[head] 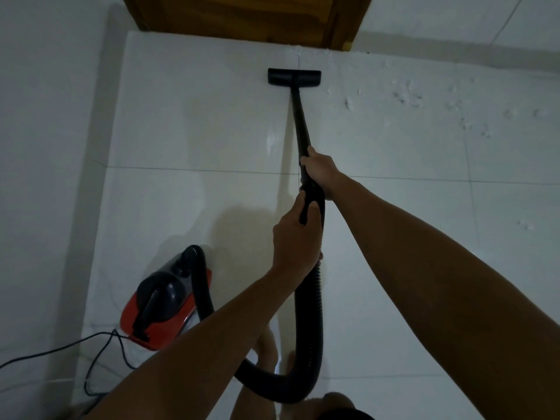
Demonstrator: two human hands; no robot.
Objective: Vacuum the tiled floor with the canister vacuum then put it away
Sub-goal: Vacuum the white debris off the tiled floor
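Note:
A red and black canister vacuum sits on the white tiled floor at the lower left. Its ribbed black hose loops past my legs up to a black wand. The flat black floor head rests on the tiles near a wooden door. My right hand grips the wand higher up. My left hand grips the handle where the hose joins it.
White crumbs of debris lie scattered over the tiles to the right of the floor head. A wooden door stands at the top. A white wall runs along the left. The black power cord trails on the floor at lower left.

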